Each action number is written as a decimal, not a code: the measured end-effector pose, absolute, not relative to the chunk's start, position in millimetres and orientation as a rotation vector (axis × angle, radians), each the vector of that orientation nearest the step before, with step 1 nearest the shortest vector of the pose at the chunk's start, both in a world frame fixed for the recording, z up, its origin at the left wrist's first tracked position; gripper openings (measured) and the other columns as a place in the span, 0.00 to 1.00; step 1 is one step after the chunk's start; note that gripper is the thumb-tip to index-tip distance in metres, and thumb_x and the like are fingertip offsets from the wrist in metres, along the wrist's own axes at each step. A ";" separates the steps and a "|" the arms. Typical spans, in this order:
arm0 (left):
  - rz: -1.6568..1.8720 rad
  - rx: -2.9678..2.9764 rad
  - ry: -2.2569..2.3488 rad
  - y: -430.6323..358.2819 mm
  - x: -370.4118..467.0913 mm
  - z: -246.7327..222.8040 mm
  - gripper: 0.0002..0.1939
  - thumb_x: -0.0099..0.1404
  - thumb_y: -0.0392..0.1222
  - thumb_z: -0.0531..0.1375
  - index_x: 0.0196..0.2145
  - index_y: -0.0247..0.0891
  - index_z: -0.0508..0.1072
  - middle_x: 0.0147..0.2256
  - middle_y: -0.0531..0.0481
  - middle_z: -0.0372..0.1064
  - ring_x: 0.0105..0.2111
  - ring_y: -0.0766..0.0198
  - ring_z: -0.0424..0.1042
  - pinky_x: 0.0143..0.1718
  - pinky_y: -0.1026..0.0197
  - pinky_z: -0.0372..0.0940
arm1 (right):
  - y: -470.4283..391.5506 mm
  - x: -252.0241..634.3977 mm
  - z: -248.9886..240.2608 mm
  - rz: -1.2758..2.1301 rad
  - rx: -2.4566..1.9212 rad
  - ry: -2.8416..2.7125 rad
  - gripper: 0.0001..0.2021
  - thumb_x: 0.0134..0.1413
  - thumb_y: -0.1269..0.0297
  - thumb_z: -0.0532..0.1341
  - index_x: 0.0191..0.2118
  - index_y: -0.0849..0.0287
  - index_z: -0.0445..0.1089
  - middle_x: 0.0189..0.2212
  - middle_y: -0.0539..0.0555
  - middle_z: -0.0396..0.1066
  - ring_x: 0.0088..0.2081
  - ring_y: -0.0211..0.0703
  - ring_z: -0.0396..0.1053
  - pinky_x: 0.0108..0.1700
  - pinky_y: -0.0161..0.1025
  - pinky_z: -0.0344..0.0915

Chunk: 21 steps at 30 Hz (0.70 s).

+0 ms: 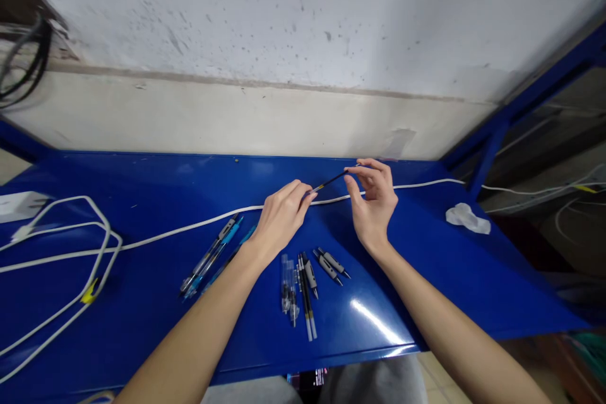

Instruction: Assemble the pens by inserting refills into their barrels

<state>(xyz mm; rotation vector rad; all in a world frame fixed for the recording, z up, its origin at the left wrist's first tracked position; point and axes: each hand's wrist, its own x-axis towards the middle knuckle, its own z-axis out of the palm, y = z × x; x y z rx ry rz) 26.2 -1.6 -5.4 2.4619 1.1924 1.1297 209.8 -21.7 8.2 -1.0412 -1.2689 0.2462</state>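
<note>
Here, the slim refill (331, 180) spans above the table (473, 278), its long axis slanting rightward from the left hand (283, 211), pinching one end, to the right hand (374, 199), fingertips at the other, grip unclear.

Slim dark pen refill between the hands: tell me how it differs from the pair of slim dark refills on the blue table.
The slim dark pen refill is held up between the left hand and right hand; the pair of refills lies on the blue table. The held refill slants crosswise, whereas the pair points toward the near edge. All look thin and mostly dark.
</note>
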 end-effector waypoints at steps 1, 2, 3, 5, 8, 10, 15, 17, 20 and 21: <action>1.137 2.474 1.177 -2.2 26.6 -4.8 0.11 0.77 0.43 0.54 0.43 0.36 0.74 0.38 0.48 0.74 0.35 0.63 0.74 0.37 0.61 0.65 | -21.3 210.1 8.6 0.240 -1.044 -1.267 0.04 0.63 0.63 0.65 0.43 0.50 0.77 0.49 0.55 0.66 0.53 0.47 0.71 0.59 0.52 0.72; 1.141 2.485 1.163 -2.8 26.9 -4.2 0.11 0.77 0.43 0.54 0.43 0.36 0.73 0.38 0.48 0.74 0.35 0.63 0.74 0.37 0.61 0.65 | -21.3 210.2 9.1 0.235 -1.047 -1.268 0.04 0.63 0.63 0.65 0.42 0.50 0.77 0.48 0.54 0.67 0.51 0.47 0.72 0.57 0.51 0.73; 1.143 2.495 1.152 -3.3 27.2 -3.6 0.10 0.77 0.43 0.54 0.43 0.37 0.73 0.38 0.48 0.74 0.36 0.63 0.74 0.37 0.61 0.65 | -21.6 209.9 9.7 0.231 -1.052 -1.272 0.03 0.63 0.63 0.65 0.42 0.50 0.76 0.47 0.54 0.67 0.49 0.46 0.72 0.56 0.50 0.74; 1.141 2.508 1.153 -3.8 27.6 -2.6 0.10 0.77 0.42 0.54 0.43 0.37 0.73 0.38 0.48 0.74 0.36 0.63 0.74 0.37 0.61 0.66 | -23.1 208.2 11.0 0.234 -1.061 -1.289 0.03 0.63 0.63 0.65 0.41 0.51 0.76 0.45 0.54 0.68 0.47 0.45 0.73 0.53 0.49 0.75; 1.131 2.532 1.179 -3.0 26.9 -2.6 0.10 0.77 0.42 0.54 0.44 0.36 0.73 0.38 0.47 0.74 0.36 0.63 0.74 0.36 0.61 0.66 | -27.1 204.1 11.6 0.281 -1.056 -1.346 0.02 0.63 0.64 0.65 0.41 0.51 0.75 0.41 0.53 0.72 0.42 0.44 0.75 0.47 0.46 0.76; 1.126 2.567 1.188 -1.5 25.7 -3.8 0.10 0.78 0.41 0.53 0.44 0.37 0.73 0.38 0.47 0.74 0.36 0.62 0.74 0.36 0.61 0.66 | -29.6 201.8 10.5 0.327 -1.077 -1.394 0.02 0.64 0.63 0.64 0.41 0.52 0.75 0.37 0.51 0.73 0.36 0.42 0.75 0.42 0.44 0.75; 1.120 2.662 1.170 0.4 23.3 -5.4 0.09 0.77 0.40 0.53 0.44 0.37 0.73 0.38 0.46 0.74 0.39 0.60 0.75 0.39 0.59 0.67 | -32.3 200.0 6.8 0.392 -1.198 -1.394 0.06 0.62 0.59 0.66 0.41 0.53 0.74 0.32 0.50 0.74 0.30 0.40 0.72 0.36 0.41 0.73; 1.103 2.698 1.151 -1.4 23.8 -4.1 0.10 0.77 0.42 0.53 0.47 0.37 0.72 0.39 0.47 0.75 0.40 0.60 0.75 0.39 0.59 0.68 | -33.1 198.9 6.7 0.427 -1.215 -1.392 0.07 0.62 0.58 0.67 0.42 0.53 0.74 0.29 0.48 0.73 0.29 0.40 0.72 0.34 0.40 0.72; 1.083 2.727 1.152 -5.8 25.7 -1.3 0.11 0.78 0.44 0.53 0.51 0.39 0.71 0.41 0.48 0.77 0.40 0.61 0.77 0.34 0.62 0.65 | -34.0 196.1 8.6 0.552 -1.182 -1.395 0.09 0.60 0.58 0.68 0.43 0.53 0.73 0.25 0.46 0.71 0.26 0.39 0.70 0.30 0.38 0.69; 1.086 2.733 1.160 -7.1 26.2 -0.5 0.11 0.78 0.44 0.53 0.50 0.40 0.71 0.41 0.49 0.77 0.40 0.62 0.78 0.32 0.63 0.64 | -34.1 195.4 9.9 0.618 -1.155 -1.373 0.11 0.58 0.57 0.69 0.44 0.53 0.71 0.24 0.45 0.71 0.24 0.38 0.70 0.28 0.37 0.68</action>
